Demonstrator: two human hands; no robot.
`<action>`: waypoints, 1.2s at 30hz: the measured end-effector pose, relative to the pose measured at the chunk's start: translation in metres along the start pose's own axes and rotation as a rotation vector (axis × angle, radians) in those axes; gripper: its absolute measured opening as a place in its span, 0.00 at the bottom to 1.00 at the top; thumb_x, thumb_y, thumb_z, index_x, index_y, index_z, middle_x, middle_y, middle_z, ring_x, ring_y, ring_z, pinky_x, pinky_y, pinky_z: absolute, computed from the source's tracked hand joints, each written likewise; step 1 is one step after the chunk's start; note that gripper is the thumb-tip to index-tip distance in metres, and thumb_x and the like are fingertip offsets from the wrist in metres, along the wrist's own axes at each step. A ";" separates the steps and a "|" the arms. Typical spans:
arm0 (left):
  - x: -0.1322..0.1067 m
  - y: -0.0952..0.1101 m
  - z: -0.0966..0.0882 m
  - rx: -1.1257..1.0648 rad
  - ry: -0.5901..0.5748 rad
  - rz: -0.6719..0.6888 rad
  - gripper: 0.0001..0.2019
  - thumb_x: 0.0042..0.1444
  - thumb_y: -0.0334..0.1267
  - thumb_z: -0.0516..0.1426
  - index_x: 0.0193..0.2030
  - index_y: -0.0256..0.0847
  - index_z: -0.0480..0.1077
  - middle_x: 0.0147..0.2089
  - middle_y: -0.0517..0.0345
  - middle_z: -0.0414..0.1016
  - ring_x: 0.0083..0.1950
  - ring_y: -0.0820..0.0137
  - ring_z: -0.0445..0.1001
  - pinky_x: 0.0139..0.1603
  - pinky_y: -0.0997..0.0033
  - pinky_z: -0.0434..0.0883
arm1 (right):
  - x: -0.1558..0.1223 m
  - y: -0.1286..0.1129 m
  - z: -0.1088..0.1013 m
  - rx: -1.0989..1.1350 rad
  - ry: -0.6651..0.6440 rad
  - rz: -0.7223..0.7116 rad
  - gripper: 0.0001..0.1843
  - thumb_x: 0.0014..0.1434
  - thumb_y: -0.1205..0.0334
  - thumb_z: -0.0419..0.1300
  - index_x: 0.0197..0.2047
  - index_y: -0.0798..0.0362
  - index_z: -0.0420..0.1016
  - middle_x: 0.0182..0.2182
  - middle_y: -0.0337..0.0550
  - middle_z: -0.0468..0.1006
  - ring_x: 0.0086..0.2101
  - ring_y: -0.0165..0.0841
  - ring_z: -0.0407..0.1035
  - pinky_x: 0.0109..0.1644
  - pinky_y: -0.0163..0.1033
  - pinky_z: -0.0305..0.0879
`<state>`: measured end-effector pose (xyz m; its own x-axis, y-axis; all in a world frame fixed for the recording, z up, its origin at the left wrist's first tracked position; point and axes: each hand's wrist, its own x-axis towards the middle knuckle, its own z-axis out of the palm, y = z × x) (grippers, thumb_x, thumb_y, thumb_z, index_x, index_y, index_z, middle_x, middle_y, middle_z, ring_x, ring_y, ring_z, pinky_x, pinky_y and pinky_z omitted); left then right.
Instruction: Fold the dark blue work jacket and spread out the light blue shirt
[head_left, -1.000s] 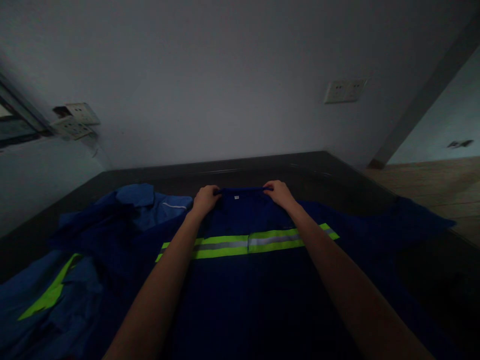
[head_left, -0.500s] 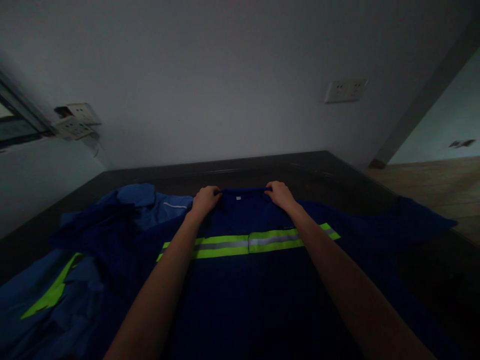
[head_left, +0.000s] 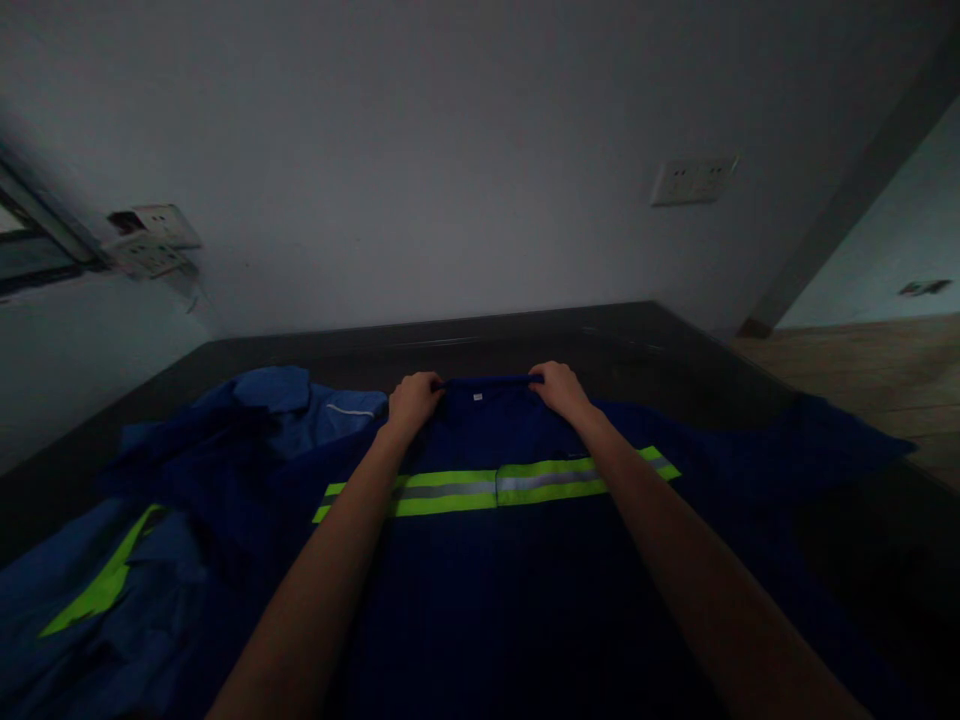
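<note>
A dark blue work jacket (head_left: 487,580) with a yellow-green and silver reflective band (head_left: 495,486) lies spread flat on a dark table (head_left: 525,340). My left hand (head_left: 412,400) is closed on the left end of its collar (head_left: 487,382). My right hand (head_left: 559,388) is closed on the right end of the same collar. Both arms stretch forward over the jacket's body. A small white label shows just under the collar between my hands.
A second, lighter blue garment (head_left: 150,520) with a yellow-green stripe lies bunched at the left. Wall sockets (head_left: 690,181) sit on the back wall and more sockets (head_left: 146,240) at the left. The table's right edge borders a wooden floor (head_left: 877,370).
</note>
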<state>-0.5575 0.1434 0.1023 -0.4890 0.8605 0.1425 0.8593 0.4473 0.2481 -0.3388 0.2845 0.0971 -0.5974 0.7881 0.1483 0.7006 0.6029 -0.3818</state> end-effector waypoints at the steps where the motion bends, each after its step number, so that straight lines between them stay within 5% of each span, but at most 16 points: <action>1: 0.000 0.000 0.002 -0.005 -0.009 0.017 0.13 0.57 0.38 0.56 0.49 0.46 0.74 0.48 0.50 0.77 0.50 0.59 0.75 0.48 0.63 0.70 | 0.000 -0.002 0.000 0.007 -0.004 -0.018 0.14 0.58 0.66 0.59 0.48 0.52 0.77 0.47 0.49 0.78 0.50 0.39 0.70 0.55 0.42 0.61; 6: -0.001 0.007 0.007 -0.077 -0.004 0.091 0.19 0.56 0.43 0.59 0.56 0.51 0.68 0.54 0.55 0.75 0.53 0.62 0.73 0.50 0.66 0.70 | -0.004 -0.009 -0.006 0.057 -0.006 -0.077 0.15 0.59 0.58 0.61 0.49 0.48 0.77 0.48 0.44 0.78 0.50 0.37 0.70 0.55 0.39 0.62; 9: -0.002 0.012 0.004 -0.088 0.064 0.070 0.15 0.56 0.45 0.59 0.51 0.50 0.71 0.49 0.56 0.77 0.50 0.61 0.74 0.45 0.67 0.70 | -0.004 -0.009 -0.010 0.074 0.022 -0.039 0.13 0.59 0.55 0.60 0.46 0.48 0.78 0.46 0.45 0.79 0.50 0.38 0.70 0.54 0.40 0.62; 16: 0.000 0.014 -0.010 -0.136 0.080 0.092 0.11 0.57 0.48 0.57 0.35 0.45 0.76 0.37 0.57 0.78 0.40 0.65 0.75 0.37 0.71 0.67 | -0.003 -0.004 -0.014 0.067 0.044 -0.041 0.11 0.60 0.58 0.59 0.43 0.50 0.80 0.45 0.46 0.79 0.50 0.39 0.70 0.55 0.40 0.61; 26: 0.007 0.001 -0.008 -0.189 -0.012 0.199 0.11 0.59 0.41 0.55 0.41 0.40 0.77 0.41 0.54 0.80 0.42 0.65 0.76 0.42 0.73 0.67 | -0.003 -0.007 -0.013 0.022 0.003 -0.116 0.12 0.61 0.61 0.58 0.46 0.51 0.78 0.47 0.46 0.79 0.50 0.39 0.70 0.55 0.40 0.61; 36: 0.005 0.004 -0.013 -0.081 0.019 0.192 0.15 0.60 0.46 0.53 0.37 0.41 0.77 0.36 0.53 0.79 0.37 0.65 0.75 0.37 0.72 0.66 | -0.004 -0.013 -0.012 0.007 0.113 -0.191 0.10 0.62 0.60 0.58 0.41 0.50 0.80 0.40 0.44 0.81 0.43 0.38 0.73 0.48 0.38 0.64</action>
<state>-0.5582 0.1460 0.1159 -0.3211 0.9229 0.2126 0.9224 0.2538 0.2912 -0.3405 0.2749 0.1128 -0.6710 0.6690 0.3197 0.5762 0.7418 -0.3431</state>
